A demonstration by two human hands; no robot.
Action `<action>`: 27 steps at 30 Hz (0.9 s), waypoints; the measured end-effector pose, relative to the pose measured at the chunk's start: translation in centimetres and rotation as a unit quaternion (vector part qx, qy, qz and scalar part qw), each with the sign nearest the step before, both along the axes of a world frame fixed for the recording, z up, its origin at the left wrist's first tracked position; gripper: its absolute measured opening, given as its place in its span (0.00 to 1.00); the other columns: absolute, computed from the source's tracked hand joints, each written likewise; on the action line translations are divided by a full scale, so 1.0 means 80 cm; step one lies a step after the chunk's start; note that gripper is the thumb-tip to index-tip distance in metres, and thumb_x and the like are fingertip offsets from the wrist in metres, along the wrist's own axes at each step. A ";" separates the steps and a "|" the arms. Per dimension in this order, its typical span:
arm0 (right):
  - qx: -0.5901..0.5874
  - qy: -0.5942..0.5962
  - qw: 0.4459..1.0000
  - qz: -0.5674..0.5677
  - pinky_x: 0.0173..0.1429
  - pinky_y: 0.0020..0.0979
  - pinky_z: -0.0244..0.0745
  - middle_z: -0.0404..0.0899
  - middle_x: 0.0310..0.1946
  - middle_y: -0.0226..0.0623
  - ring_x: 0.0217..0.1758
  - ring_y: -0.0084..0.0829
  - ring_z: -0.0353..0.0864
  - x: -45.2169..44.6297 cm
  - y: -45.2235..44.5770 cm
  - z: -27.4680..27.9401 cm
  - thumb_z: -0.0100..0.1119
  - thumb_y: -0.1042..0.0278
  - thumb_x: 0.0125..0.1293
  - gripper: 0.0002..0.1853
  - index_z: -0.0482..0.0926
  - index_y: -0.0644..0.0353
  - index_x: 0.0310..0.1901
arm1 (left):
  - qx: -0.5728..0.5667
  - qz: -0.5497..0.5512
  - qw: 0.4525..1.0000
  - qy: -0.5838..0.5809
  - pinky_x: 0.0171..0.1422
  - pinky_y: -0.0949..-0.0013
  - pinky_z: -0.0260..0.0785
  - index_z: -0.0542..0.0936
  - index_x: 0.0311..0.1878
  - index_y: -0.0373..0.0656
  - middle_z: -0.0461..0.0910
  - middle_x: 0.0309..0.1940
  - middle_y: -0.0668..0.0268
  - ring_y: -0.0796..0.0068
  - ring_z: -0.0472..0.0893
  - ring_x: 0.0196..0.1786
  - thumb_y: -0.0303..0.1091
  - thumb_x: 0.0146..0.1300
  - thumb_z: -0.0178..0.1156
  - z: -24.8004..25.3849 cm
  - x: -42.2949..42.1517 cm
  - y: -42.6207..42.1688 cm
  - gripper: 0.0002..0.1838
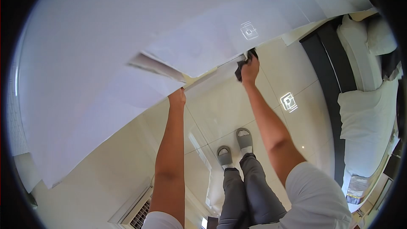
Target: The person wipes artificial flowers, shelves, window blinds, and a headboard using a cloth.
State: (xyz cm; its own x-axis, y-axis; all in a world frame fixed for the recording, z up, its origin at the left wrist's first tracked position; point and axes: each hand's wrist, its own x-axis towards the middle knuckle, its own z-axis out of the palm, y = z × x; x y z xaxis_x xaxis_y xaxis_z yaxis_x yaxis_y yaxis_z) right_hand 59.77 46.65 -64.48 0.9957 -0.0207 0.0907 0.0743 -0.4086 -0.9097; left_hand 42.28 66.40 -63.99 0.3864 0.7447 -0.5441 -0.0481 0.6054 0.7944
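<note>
One white table (106, 25), glossy, its near edge bearing one pale, drawer-like panel (227, 65), long axis running crosswise between two hands and slanting upward to the right in view. One left hand (178, 96), at the panel's left end, fingers hidden, grip cannot be told; one right hand (251, 69), at the right end, clamped on one dark cloth (239, 72), well apart from the left hand, contact with panel unclear.

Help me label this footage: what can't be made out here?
Head view throughout:
- Left hand: most fingers hidden by the white surface.
- Dark item: exact shape blurred, partly covered by the right hand.
- White surface: far side cut off by the picture's top edge.
</note>
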 end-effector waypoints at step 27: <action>0.699 0.600 0.389 -0.001 0.57 0.53 0.63 0.67 0.54 0.40 0.55 0.42 0.67 -0.152 0.159 -0.104 0.32 0.49 0.66 0.24 0.65 0.53 0.55 | 0.312 -0.064 0.915 0.250 0.24 0.67 0.53 0.70 0.16 0.32 0.62 0.10 0.71 0.80 0.57 0.18 0.34 0.54 0.60 0.044 0.020 -0.029 0.18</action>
